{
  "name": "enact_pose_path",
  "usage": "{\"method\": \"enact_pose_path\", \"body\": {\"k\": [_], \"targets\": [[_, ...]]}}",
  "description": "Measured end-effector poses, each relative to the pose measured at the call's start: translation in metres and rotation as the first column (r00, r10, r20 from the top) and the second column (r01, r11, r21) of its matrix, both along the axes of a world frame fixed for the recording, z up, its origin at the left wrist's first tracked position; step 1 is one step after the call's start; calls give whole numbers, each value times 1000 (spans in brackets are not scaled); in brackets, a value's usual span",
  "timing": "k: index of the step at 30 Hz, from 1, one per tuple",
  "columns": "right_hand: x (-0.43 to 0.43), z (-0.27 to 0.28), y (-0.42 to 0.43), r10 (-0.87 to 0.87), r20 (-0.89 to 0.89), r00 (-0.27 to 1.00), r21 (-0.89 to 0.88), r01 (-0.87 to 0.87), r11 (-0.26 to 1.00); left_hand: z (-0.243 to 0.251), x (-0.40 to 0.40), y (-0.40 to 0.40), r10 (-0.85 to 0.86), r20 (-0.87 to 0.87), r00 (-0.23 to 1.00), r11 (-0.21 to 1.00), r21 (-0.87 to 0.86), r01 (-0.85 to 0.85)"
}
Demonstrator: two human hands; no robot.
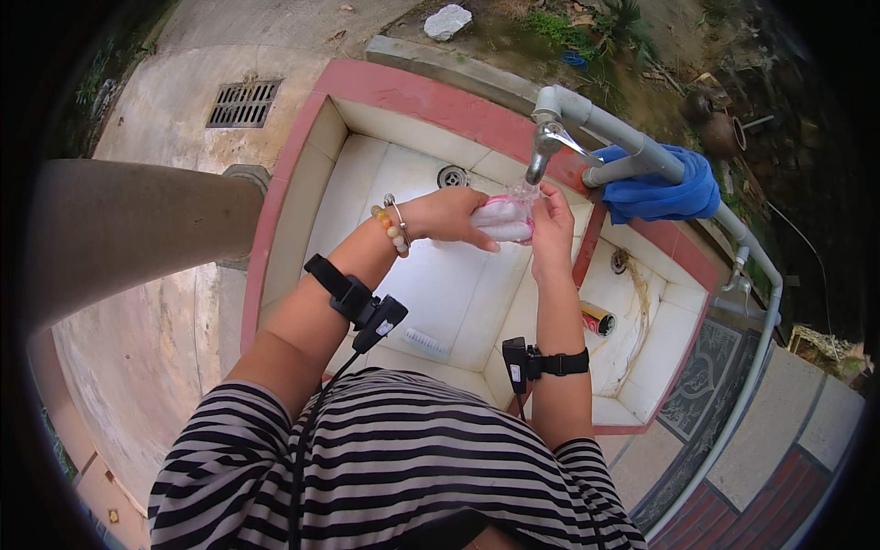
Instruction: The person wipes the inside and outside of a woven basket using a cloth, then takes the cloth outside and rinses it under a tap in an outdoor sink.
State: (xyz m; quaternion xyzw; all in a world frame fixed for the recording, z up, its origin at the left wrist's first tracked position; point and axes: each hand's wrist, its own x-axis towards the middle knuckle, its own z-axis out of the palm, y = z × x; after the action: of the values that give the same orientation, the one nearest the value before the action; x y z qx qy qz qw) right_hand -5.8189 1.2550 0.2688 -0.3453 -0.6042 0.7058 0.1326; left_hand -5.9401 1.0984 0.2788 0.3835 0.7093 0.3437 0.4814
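Note:
My left hand (457, 216) and my right hand (553, 223) hold a white cloth item with pink edging (500, 218) between them. Its exact kind cannot be told. Water runs onto it from a metal tap (543, 151) just above. My left thumb lies along its lower side, while my right fingers pinch its right end. Beneath both hands is the white-tiled basin (426, 275) of an outdoor sink. A white scrubbing brush (425, 342) lies on the basin floor near my body.
A round drain (453, 177) sits at the basin's far side. The smaller right basin holds an open can (598, 320). Grey pipe (619, 130) carries the tap and a blue cloth (663, 185). A thick column (144, 234) stands left; a red rim (412, 103) surrounds the sink.

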Motion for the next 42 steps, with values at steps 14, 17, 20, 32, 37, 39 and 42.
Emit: {"method": "enact_pose_path", "body": {"k": [14, 17, 20, 32, 37, 39, 42], "targets": [[8, 27, -17, 444, 442, 780, 512, -625, 589, -26, 1, -2, 314, 915, 253, 725, -59, -687], [7, 20, -31, 507, 200, 838, 502, -532, 682, -43, 23, 14, 376, 848, 374, 793, -86, -603], [6, 10, -37, 337, 124, 933, 716, -320, 621, -22, 36, 34, 382, 867, 321, 815, -153, -559], [6, 29, -41, 130, -115, 985, -238, -155, 959, -25, 10, 14, 382, 714, 586, 889, -111, -444], [3, 37, -22, -17, -287, 958, -354, -89, 931, -61, 20, 5, 46, 386, 921, 980, 159, -115], [5, 42, -17, -103, -312, 944, -387, -27, 922, -63, 13, 4, -47, 293, 955, 997, 70, 28], [13, 34, -13, -105, -264, 959, -342, 9, 940, -46, 21, 8, 226, 835, 502, 908, 6, -419]]}}
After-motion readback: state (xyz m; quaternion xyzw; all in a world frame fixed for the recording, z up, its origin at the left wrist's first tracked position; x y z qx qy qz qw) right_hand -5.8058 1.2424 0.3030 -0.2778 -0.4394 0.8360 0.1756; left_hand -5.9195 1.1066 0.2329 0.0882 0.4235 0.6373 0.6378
